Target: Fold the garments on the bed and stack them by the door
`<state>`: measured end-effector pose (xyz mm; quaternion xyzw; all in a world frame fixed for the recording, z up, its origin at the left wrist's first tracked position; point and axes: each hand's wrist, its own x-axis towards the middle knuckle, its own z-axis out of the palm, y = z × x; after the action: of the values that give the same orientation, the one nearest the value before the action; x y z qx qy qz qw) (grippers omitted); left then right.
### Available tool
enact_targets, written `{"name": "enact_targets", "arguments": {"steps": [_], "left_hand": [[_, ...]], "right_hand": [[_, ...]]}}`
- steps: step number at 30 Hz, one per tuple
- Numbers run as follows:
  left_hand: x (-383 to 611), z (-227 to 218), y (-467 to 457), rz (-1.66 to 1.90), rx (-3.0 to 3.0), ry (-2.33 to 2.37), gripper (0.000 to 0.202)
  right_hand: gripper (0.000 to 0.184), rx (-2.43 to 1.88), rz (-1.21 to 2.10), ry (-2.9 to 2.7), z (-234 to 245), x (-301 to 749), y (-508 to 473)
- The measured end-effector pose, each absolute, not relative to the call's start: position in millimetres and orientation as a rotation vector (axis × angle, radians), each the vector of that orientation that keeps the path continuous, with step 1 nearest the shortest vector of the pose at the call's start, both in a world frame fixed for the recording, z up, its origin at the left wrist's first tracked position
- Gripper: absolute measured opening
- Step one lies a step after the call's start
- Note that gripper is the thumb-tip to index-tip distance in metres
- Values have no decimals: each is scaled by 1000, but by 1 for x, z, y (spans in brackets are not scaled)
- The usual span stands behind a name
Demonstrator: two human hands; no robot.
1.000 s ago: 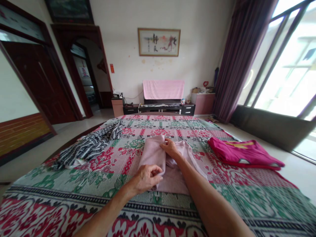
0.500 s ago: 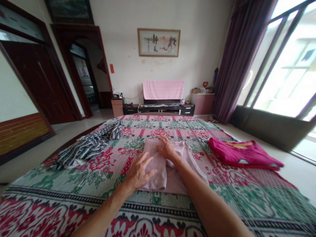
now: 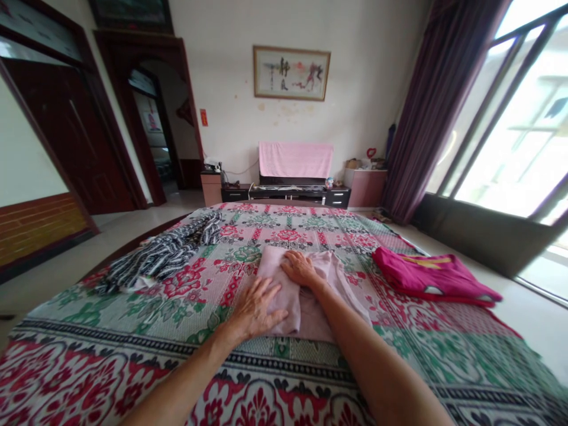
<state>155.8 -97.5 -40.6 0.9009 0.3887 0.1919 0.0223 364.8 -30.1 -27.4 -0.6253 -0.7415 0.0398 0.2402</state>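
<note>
A pale pink garment [image 3: 290, 316], partly folded over on its left side, lies on the flowered cloth [image 3: 190, 319] in front of me. My left hand [image 3: 258, 307] rests with fingers spread on the garment's left folded edge. Further up, my right hand [image 3: 298, 267] lies flat on the folded layer near its far edge, fingers stretched out. The right part of the garment spreads out beyond my right forearm, which hides some of it. Neither hand grips anything.
A folded magenta garment [image 3: 435, 278] lies to the right on the cloth. At the left is a crumpled black-and-white patterned garment [image 3: 166, 254]. Beyond the table's far edge stands a low black cabinet [image 3: 237, 194], with a pink cloth [image 3: 295, 158] draped above it.
My left hand has come down onto the folded edge of the pink garment. My right hand has flattened against the fabric and shifted slightly down. The view has tilted a little.
</note>
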Motion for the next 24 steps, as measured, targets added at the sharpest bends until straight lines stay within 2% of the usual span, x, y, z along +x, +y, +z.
{"name": "enact_targets", "arguments": {"steps": [5,8,14,19,24], "left_hand": [[155,-41,-97,662,2767,1179,63],[154,-36,-99,731,2750,1143,61],[176,-8,-122,900,2816,963,32],[229,6,-152,663,2838,717,20],[271,8,-164,446,2846,598,28]], "right_hand": [[33,-1642,192,-1963,-21,382,-31],[35,-1762,104,-1816,-17,403,-38],[37,-1987,-114,-1628,-13,462,-58],[25,-2114,4,-1658,-10,495,-61],[22,-2111,60,-1684,-8,510,-57]]}}
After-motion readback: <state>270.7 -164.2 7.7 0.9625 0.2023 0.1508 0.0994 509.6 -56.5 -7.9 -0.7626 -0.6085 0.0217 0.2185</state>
